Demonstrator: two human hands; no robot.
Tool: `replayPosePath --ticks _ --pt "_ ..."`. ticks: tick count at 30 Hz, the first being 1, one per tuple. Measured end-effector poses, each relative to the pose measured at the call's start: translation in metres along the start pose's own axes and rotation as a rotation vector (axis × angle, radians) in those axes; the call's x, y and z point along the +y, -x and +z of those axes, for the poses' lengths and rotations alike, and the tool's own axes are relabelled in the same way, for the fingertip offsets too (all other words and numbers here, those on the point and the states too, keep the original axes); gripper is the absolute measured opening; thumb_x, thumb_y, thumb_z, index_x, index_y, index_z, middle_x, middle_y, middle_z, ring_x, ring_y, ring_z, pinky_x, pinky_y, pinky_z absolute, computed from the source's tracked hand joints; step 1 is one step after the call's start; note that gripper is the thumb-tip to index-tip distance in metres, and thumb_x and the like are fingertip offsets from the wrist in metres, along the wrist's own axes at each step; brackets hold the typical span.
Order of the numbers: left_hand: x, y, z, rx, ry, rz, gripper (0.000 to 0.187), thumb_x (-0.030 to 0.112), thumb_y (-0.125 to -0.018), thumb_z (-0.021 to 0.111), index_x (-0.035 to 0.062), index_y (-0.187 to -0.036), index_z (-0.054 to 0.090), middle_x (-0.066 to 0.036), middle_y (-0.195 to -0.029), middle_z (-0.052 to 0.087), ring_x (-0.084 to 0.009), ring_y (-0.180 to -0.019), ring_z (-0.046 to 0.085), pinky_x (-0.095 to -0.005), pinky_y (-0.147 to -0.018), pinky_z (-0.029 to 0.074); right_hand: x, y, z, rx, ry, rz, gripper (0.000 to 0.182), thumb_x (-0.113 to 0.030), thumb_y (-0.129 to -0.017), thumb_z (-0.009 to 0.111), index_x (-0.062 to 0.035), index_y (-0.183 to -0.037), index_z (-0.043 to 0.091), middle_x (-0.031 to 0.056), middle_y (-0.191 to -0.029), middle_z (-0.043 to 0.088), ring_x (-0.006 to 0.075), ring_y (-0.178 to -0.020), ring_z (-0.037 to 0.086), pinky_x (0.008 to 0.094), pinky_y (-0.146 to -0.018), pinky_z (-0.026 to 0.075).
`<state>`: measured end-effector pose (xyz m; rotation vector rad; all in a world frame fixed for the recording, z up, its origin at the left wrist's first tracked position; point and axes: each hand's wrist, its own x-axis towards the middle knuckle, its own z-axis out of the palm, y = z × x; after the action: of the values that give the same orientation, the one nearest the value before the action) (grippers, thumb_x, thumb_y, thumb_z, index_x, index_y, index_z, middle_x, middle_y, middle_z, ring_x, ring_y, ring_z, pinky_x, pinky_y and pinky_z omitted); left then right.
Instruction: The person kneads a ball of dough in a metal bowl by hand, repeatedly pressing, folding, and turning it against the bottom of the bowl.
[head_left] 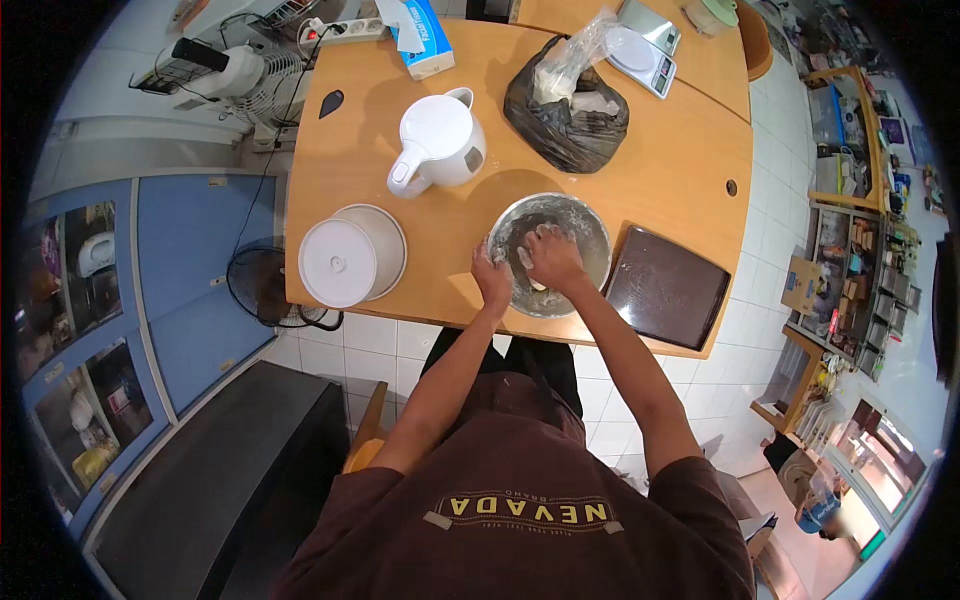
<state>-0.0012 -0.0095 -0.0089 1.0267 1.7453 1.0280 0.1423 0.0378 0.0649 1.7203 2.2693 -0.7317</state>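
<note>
A metal bowl (595, 225) coated with pale flour or dough residue stands near the table's front edge. My left hand (491, 277) holds its left rim, the fingers reaching over the edge. Inside the bowl, my right hand (552, 258) presses down with bent, flour-dusted fingers on a pale lump of dough (538, 286), mostly hidden under the palm. To the right of the bowl lies a dark rectangular tray (668, 285).
On the table (450, 235) are a white kettle (440, 130), a lidded white container (340, 262), a black plastic bag (570, 135), a scale (645, 50), a tissue box (425, 45) and a power strip (350, 31). A person (825, 510) is at the far lower right.
</note>
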Motion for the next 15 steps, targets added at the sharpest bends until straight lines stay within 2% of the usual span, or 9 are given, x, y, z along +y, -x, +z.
replayPosePath --ticks 3,9,14,15 --pt "0.002 0.000 0.000 -0.009 0.020 0.018 0.057 -0.007 -0.075 0.052 -0.0067 -0.131 0.057 -0.024 -0.129 0.059 -0.0416 -0.125 0.053 -0.0449 -0.112 0.038 0.019 0.015 0.013 0.196 -0.058 -0.075 0.037 -0.037 -0.095 0.055 -0.0092 -0.118 0.065 0.0193 -0.124 0.060 0.0372 -0.120 0.056 0.0587 -0.106 0.038" --pt "0.001 0.001 -0.001 -0.023 -0.050 -0.083 0.057 -0.006 -0.076 0.054 -0.0071 -0.133 0.055 -0.026 -0.133 0.057 -0.0429 -0.128 0.051 -0.0446 -0.114 0.036 0.030 0.022 0.034 0.374 -0.066 -0.012 0.039 -0.036 -0.091 0.057 -0.0109 -0.120 0.063 0.0191 -0.127 0.056 0.0381 -0.123 0.050 0.0580 -0.104 0.037" --pt "-0.021 0.002 0.000 -0.058 0.015 -0.080 0.058 -0.009 -0.077 0.055 -0.0093 -0.135 0.053 -0.029 -0.137 0.054 -0.0446 -0.133 0.048 -0.0465 -0.117 0.033 0.024 -0.001 0.040 0.377 -0.089 -0.015 0.039 -0.037 -0.089 0.058 -0.0116 -0.119 0.062 0.0167 -0.123 0.056 0.0363 -0.119 0.051 0.0596 -0.100 0.037" --pt "-0.018 0.004 0.000 -0.014 -0.054 -0.040 0.056 -0.011 -0.077 0.053 -0.0099 -0.133 0.053 -0.027 -0.134 0.057 -0.0409 -0.129 0.051 -0.0438 -0.114 0.036 0.022 -0.008 0.039 0.372 -0.102 -0.023 0.038 -0.037 -0.089 0.058 -0.0116 -0.118 0.062 0.0163 -0.122 0.056 0.0360 -0.118 0.051 0.0599 -0.099 0.038"
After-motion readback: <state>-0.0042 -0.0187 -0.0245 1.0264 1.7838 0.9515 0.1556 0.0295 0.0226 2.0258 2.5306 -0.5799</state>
